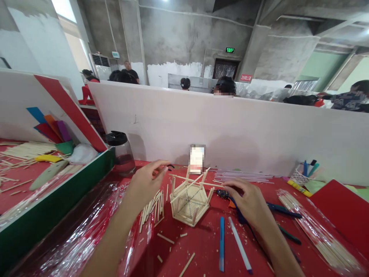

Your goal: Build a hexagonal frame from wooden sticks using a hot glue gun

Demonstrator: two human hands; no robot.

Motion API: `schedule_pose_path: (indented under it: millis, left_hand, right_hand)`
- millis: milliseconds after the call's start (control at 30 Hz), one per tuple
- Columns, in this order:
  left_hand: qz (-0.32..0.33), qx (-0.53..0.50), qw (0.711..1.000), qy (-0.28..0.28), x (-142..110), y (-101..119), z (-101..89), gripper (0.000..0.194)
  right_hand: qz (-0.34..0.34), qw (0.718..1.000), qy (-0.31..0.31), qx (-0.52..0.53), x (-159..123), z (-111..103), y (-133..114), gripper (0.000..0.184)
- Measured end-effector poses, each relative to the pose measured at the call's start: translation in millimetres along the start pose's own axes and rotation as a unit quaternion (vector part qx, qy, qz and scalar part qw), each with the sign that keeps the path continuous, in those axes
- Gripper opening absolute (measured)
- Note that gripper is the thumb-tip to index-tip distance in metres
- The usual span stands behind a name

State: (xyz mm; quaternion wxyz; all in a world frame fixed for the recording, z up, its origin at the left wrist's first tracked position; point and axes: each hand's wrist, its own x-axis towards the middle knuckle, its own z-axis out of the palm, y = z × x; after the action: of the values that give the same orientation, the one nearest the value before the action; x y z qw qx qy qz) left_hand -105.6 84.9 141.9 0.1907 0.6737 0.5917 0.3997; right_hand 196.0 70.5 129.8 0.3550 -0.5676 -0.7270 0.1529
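Observation:
A small six-sided basket of wooden sticks [190, 202] stands on the red table top [201, 238]. A long thin stick [196, 181] lies across its top. My left hand [147, 182] pinches the stick's left end between thumb and forefinger. My right hand [249, 202] is palm down with bent fingers, and its fingertips close on the stick's right end. A dark blue tool [276, 209] lies partly under that hand. Cut sticks [154, 209] are piled just left of the basket.
Two pens [221, 242] lie in front of the basket. A bundle of skewers in clear wrap [314, 227] is at the right, a lidded jar [122, 154] at the back left, and a phone [197, 157] leans on the white partition [259, 130]. Other people sit behind it.

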Motion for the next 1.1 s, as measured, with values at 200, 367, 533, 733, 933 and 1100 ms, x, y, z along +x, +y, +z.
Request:
schedule_pose_path:
  millis: [200, 367, 533, 733, 933, 1100]
  left_hand:
    - [-0.042, -0.196, 0.978, -0.057, 8.9, -43.1, 20.5, 0.05]
    - [-0.084, -0.303, 0.948, -0.058, 7.3, -46.6, 36.5, 0.049]
    - [-0.065, -0.307, 0.948, -0.057, 8.7, -46.5, 38.3, 0.039]
    - [-0.046, -0.314, 0.947, -0.052, 10.3, -48.7, 42.2, 0.035]
    - [-0.034, -0.307, 0.95, -0.049, 10.3, -50.6, 43.0, 0.033]
    - [-0.047, -0.313, 0.947, -0.049, 10.2, -50.6, 43.3, 0.036]
  right_hand:
    - [0.017, 1.0, -0.008, 0.001, 1.3, 9.4, 1.6, 0.021]
    - [0.014, 1.0, 0.008, 0.014, 2.0, 13.6, 6.6, 0.021]
    - [0.004, 1.0, 0.001, 0.018, 3.5, 16.7, 5.0, 0.02]
    - [-0.001, 1.0, 0.004, 0.016, 4.6, 17.7, 2.9, 0.021]
    - [0.01, 1.0, 0.006, 0.019, 3.2, 18.1, 6.4, 0.021]
    - [0.036, 0.997, -0.042, 0.052, 2.2, 8.1, 14.5, 0.027]
